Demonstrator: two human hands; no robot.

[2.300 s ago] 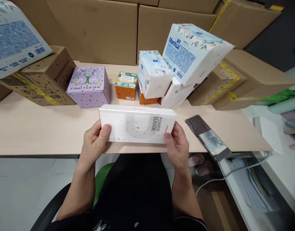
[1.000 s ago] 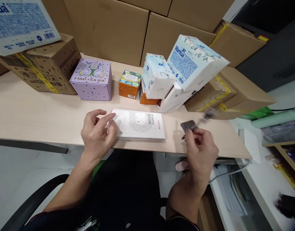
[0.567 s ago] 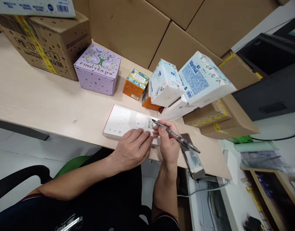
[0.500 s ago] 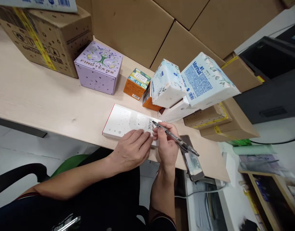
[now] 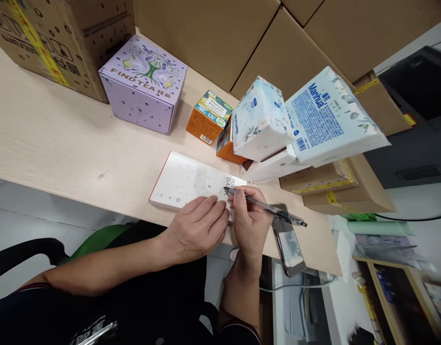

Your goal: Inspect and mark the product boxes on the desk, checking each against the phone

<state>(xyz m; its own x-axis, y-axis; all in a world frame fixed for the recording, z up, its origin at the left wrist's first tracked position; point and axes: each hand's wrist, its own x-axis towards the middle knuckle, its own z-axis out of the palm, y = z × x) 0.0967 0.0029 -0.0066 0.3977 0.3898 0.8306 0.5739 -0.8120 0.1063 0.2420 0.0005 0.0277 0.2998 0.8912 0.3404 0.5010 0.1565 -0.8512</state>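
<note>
A flat white box printed "POWER BANK" [image 5: 182, 179], with a red left edge, lies near the front edge of the table. My left hand [image 5: 197, 225] is closed over its near side, fingers together and bent on the top face; the thumb is hidden. In my right hand [image 5: 252, 220] is a black-and-clear pen [image 5: 288, 217], pinched between thumb and fingers. The pen slants, its tip over the lettering; whether it touches the box I cannot tell. Just right of that hand a dark-edged phone [image 5: 290, 251] lies at the table's edge.
Behind the box stand a purple tea box [image 5: 141, 103], an orange-and-green carton [image 5: 208, 122] and two tissue packs, one pale blue [image 5: 260, 124] and one larger [image 5: 324, 120]. Large cardboard boxes [image 5: 202, 38] wall the back. Smaller cartons [image 5: 321, 179] sit at right.
The whole view has shifted slightly, bringing the boxes closer. The pen lies flatter, its tip slightly lower and further left on the lettering. My left hand stays on the box.
</note>
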